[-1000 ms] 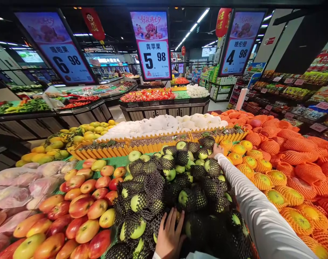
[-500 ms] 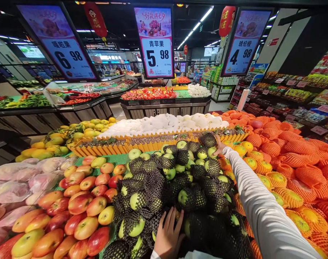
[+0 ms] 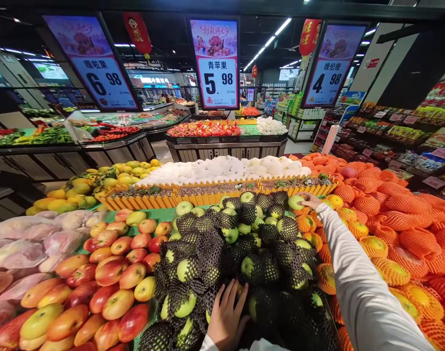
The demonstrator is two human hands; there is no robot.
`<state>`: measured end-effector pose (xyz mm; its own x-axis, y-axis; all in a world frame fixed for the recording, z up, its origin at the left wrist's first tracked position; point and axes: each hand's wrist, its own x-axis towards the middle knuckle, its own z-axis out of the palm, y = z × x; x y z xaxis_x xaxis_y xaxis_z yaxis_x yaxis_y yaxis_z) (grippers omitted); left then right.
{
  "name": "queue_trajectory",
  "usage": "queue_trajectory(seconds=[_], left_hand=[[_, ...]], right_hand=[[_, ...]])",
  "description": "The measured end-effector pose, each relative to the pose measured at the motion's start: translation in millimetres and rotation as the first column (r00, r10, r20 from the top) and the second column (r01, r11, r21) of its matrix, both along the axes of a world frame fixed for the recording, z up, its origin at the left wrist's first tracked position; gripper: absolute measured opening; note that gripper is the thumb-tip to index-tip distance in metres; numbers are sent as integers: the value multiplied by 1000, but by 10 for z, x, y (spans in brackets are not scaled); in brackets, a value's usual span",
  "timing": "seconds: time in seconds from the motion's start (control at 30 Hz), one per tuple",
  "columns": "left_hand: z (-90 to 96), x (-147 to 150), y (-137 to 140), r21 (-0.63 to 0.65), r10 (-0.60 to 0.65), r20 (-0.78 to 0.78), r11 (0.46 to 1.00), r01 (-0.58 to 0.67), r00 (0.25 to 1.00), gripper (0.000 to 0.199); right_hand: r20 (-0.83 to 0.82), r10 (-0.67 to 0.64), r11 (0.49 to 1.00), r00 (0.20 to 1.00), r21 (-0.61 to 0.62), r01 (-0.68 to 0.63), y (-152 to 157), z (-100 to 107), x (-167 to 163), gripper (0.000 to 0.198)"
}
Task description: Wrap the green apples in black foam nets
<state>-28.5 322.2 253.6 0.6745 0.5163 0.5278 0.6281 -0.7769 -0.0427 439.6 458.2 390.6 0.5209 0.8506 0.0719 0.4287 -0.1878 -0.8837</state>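
Note:
At the far right corner of the green apple pile, my right hand (image 3: 310, 200) has its fingers closed on a green apple (image 3: 296, 202) that shows no net on its visible side. Near the front, my left hand (image 3: 227, 311) lies with fingers outstretched on green apples in black foam nets (image 3: 212, 278), its palm partly out of sight. Between the two hands spreads the rest of the pile, some apples netted and some with bare green skin, such as a green apple (image 3: 231, 235).
Red-yellow apples (image 3: 110, 270) lie left of the pile, bagged pink fruit (image 3: 21, 243) beyond them. Oranges in orange nets (image 3: 376, 245) are heaped on the right, below my sleeve. A low yellow fence planter (image 3: 215, 197) runs along the back, before white-netted fruit (image 3: 222, 169). Price screens (image 3: 215, 63) hang above.
My right hand has shifted slightly right, bringing a green apple away from the netted apples beside it. My left hand stays in place. The view has tilted up slightly.

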Motion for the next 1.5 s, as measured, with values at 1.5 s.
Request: queue_trajectory(seconds=[1.5], left_hand=[[746,-182,-489,-421,559,781,144,896,277,56]], right_hand=[[161,757,586,633,264,-767,-1868,-780,-3017,50]])
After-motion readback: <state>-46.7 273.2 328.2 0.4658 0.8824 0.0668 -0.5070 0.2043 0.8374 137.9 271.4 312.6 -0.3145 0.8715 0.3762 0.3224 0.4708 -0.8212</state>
